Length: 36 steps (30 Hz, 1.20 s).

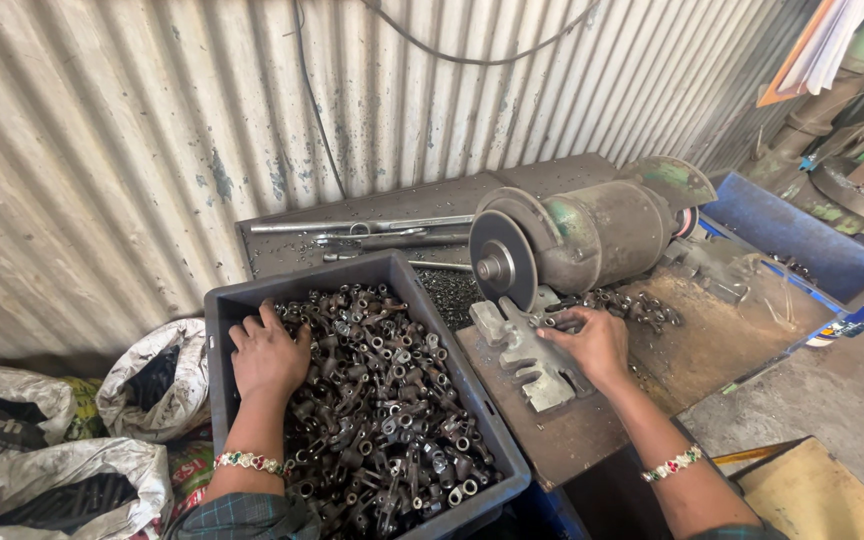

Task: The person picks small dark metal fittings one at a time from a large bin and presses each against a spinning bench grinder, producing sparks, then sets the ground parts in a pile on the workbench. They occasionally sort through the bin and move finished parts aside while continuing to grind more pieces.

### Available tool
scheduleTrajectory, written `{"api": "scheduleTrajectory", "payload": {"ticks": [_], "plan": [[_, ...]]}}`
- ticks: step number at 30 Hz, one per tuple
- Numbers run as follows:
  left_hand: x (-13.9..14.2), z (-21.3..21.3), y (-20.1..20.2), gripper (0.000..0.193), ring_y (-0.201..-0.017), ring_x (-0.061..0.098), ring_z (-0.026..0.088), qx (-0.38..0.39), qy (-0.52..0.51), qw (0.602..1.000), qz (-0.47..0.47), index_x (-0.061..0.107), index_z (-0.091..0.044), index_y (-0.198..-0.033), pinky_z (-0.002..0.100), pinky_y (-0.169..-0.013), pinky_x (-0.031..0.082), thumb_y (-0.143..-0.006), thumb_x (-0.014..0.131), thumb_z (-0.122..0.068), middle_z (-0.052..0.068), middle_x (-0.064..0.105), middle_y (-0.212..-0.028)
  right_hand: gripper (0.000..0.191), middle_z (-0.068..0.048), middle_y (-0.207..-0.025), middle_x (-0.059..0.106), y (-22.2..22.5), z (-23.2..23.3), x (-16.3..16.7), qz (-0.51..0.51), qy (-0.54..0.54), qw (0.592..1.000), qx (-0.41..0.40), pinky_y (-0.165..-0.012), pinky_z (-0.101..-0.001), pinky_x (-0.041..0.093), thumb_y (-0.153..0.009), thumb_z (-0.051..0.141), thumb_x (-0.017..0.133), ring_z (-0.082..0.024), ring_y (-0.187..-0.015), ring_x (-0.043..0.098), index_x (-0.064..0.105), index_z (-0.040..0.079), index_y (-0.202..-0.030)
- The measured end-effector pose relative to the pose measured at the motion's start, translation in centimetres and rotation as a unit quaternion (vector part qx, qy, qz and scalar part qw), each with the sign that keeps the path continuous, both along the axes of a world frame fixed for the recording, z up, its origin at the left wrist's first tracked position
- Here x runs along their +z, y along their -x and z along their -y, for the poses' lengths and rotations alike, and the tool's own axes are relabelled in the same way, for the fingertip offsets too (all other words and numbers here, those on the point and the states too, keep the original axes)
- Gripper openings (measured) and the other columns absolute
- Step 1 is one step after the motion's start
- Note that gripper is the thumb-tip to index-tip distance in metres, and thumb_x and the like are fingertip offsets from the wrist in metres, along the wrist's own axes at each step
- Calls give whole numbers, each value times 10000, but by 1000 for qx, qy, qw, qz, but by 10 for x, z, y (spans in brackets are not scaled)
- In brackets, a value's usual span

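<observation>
1. The small metal parts [382, 400], dark tubular fittings with ring ends, fill the grey plastic crate [220, 300] at the lower left. They look heavy for their size, rigid and probably oily, so likely to slip; a pinch across the round body of 1 piece seems the surest hold.
2. The left hand [268, 352] lies palm down on the heap near the crate's far left corner, fingers spread and curled into the parts. I cannot tell whether it has closed on any.
3. The right hand [592, 340] rests on the rusty bench plate [572, 440], fingertips pinched on 1 small part just beside the grey metal rest [527, 355].
4. Just behind stands the bench grinder [577, 235], its dark wheel [502, 262] facing the hands.
5. More loose parts [632, 305] lie at its foot; white sacks [152, 380] slump left of the crate.
</observation>
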State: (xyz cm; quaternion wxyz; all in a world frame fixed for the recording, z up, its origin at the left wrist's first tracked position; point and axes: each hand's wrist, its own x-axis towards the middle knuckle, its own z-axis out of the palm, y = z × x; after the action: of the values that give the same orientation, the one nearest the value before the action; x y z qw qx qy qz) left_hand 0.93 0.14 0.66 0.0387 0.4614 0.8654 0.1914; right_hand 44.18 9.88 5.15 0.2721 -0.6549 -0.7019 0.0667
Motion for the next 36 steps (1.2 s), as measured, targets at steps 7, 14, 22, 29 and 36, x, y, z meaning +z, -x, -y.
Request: {"api": "scheduleTrajectory", "payload": {"ticks": [7, 14, 22, 29, 36], "plan": [[0, 0, 0, 815, -1337, 425, 383, -1, -6, 1000, 0, 312, -79, -1560, 504, -1034, 471, -938, 597, -523, 203, 507, -1381, 400, -55, -737, 787, 11, -20, -3, 0, 2, 1000, -10, -624, -310, 538, -667, 432, 924, -148, -597, 715, 836, 129, -913], [-2, 0, 0, 816, -1335, 427, 380, -2, -4, 1000, 1, 311, -83, -1561, 504, -1038, 471, -935, 598, -523, 200, 506, -1383, 398, -112, -800, 706, -3, -31, -3, 21, -131, 988, 82, -731, -364, 522, -572, 387, 970, -242, -806, 659, 851, 117, -839], [-2, 0, 1, 817, -1340, 425, 381, -1, 1, 1000, -1, 314, -77, -1555, 504, -1032, 478, -938, 601, -528, 209, 506, -1380, 385, -36, -824, 748, -12, -38, -4, 52, -178, 968, 171, -740, -398, 510, -593, 375, 924, -256, -799, 569, 814, 117, -856], [-11, -4, 6, 800, -1348, 423, 389, -1, -14, 1000, 17, 329, -95, -1539, 506, -1043, 469, -920, 631, -502, 210, 508, -1399, 399, -82, -738, 728, -5, -38, 5, 39, -98, 984, 144, -712, -410, 504, -602, 379, 945, -253, -771, 582, 825, 131, -892], [-17, -11, 16, 806, -1349, 413, 428, 15, -69, 995, 70, 329, -71, -1526, 517, -1065, 446, -912, 656, -478, 241, 515, -1410, 270, 11, -999, 751, -11, -2, 9, 119, -437, 852, 263, -790, -369, 550, -706, 175, 855, -257, -905, 630, 800, 175, -971]]}}
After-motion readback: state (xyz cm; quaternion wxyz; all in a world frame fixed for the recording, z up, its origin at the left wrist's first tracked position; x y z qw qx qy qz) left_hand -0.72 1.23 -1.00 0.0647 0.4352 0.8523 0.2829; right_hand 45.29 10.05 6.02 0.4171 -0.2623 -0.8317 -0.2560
